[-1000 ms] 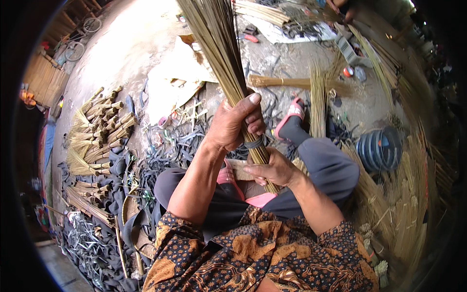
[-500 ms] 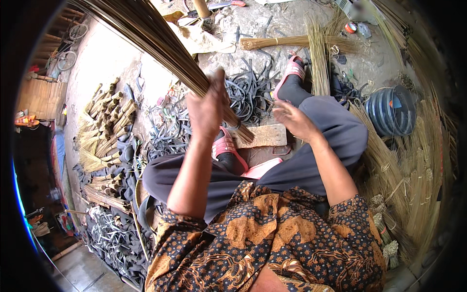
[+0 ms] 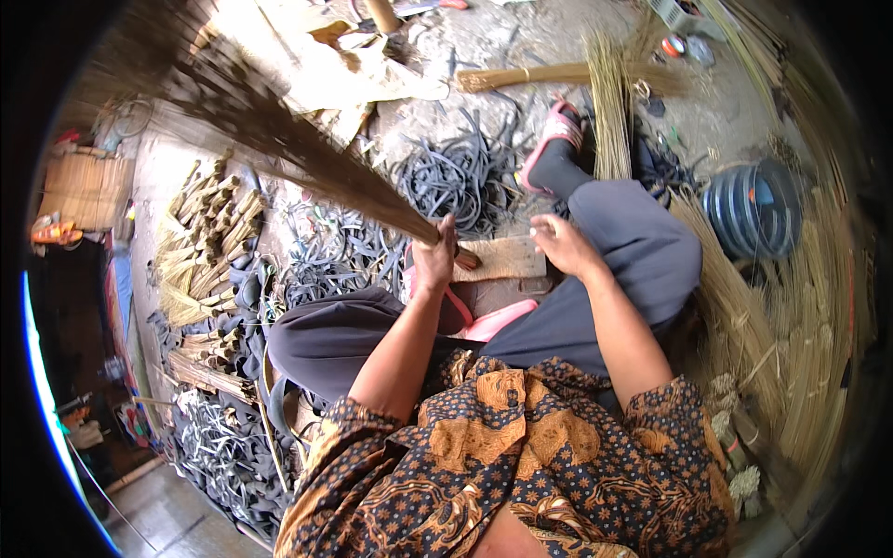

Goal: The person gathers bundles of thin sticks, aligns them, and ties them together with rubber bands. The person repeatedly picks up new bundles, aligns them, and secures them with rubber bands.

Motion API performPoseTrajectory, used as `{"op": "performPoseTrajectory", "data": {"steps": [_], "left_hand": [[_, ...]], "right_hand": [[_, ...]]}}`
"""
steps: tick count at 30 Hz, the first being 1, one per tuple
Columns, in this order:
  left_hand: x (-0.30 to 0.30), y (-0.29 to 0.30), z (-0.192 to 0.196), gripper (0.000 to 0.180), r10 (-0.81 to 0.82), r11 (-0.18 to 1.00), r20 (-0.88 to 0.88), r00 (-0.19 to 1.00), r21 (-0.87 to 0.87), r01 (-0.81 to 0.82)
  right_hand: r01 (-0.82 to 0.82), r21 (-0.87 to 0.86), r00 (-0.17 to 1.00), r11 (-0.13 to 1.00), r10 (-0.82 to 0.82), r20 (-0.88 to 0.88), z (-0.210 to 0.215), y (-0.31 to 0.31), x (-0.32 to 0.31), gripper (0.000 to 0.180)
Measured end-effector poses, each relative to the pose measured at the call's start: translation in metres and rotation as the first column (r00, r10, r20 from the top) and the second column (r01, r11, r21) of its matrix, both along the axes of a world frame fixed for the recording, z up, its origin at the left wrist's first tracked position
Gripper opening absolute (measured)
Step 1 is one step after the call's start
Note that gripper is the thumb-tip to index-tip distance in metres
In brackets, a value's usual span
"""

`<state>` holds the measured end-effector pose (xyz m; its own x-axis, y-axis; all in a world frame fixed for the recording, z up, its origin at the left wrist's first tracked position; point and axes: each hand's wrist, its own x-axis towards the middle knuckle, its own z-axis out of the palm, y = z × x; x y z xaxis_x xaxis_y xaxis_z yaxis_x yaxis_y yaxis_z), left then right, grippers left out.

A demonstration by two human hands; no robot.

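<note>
My left hand is closed round the lower end of a long bundle of thin brown sticks. The bundle slants up to the far left, where its tips fan out and blur. Its butt end meets a small wooden board on the ground between my feet; whether it presses on the board I cannot tell. At the board's right end, near my right knee, my right hand hovers with curled fingers partly apart and nothing seen in them.
Black rubber strips lie heaped beyond the board. Short tied bundles are piled on the left, long stick bundles on the right beside a clear blue water jug. Another bundle lies ahead, near my pink sandal.
My left hand has come down and right with the bundle, whose butt is now lower at the board and whose tips have spread out. My right hand has moved slightly, its fingers more curled.
</note>
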<state>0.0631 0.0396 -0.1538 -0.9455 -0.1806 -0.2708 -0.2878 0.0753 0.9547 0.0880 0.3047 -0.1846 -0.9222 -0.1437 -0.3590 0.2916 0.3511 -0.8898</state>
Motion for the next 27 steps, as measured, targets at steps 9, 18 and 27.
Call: {"op": "performPoseTrajectory", "data": {"steps": [9,18,27], "left_hand": [[-0.03,-0.019,0.072,0.037,0.104,0.826,-0.004,0.995,0.557,-0.084],[0.01,-0.001,0.104,0.037,0.106,0.828,-0.116,0.988,0.561,-0.023],[-0.126,-0.371,0.305,0.069,0.636,0.755,-0.498,0.59,0.241,-0.61]], "right_hand": [[-0.227,0.439,0.901,0.869,0.359,-0.245,0.05,-0.061,0.013,0.091],[-0.276,0.097,0.809,0.956,0.286,-0.514,0.103,-0.095,0.008,0.062],[-0.142,-0.035,0.961,0.989,0.129,-0.244,0.074,-0.047,0.012,0.063]]}}
